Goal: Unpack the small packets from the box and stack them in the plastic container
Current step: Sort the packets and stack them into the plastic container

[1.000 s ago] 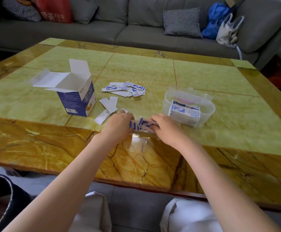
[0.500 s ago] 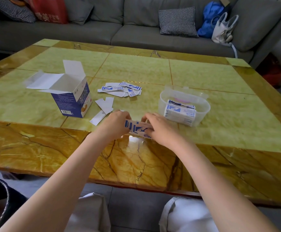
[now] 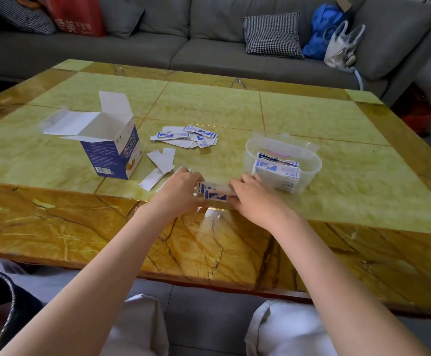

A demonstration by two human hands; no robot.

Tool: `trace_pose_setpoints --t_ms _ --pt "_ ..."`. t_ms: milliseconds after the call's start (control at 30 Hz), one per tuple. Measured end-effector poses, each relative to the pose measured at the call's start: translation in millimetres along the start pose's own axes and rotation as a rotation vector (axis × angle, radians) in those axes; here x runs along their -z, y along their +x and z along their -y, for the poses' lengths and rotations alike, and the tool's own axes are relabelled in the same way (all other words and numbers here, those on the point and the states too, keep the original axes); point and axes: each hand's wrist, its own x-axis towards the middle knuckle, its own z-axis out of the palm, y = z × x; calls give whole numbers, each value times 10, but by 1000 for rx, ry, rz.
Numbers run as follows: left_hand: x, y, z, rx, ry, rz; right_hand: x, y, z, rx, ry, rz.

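Right now I'm mid-gather: my left hand (image 3: 181, 191) and right hand (image 3: 251, 195) are both curled around the ends of a small bundle of packets (image 3: 214, 192), squaring it up between them just above the table (image 3: 209, 109), near the front edge of the green inlay. Fingers on both sides are bent in and pinching the bundle. I can't tell exactly how many packets are in it.

The plastic container (image 3: 309, 173) sits just beside my right hand, already holding 1 neat stack (image 3: 276, 173) along its near wall. So I'd say the job is partway along. The box (image 3: 114, 152) stands open to the left, and I can't see whether anything's left inside. There's a loose pile of packets (image 3: 186, 137) behind my hands, plus a few white strips (image 3: 161, 160) close to my left hand.

Next move, I reckon: lift the bundle, swing it right over the container's rim and set it down next to the stack without knocking it over. It's a short hop, and the rim is the only thing to clear.

There's plenty of open tabletop to the right of and behind the tub. The near table edge is well back toward me, so dropping stuff off it isn't a big worry.
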Motion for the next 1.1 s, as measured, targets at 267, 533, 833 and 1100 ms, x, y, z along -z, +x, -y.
trace_pose_setpoints --t_ms 267,533,833,1100 --pt "-18 25 -153 -96 -2 -30 154 -83 -141 -121 52 82" --pt "-80 65 -231 -131 13 -48 170 -85 -214 -164 152 21" --pt "-45 38 -278 -50 -61 -118 165 -93 -273 -106 210 9" --pt "-58 49 -322 -24 -115 -181 143 -99 -218 -110 125 -35"
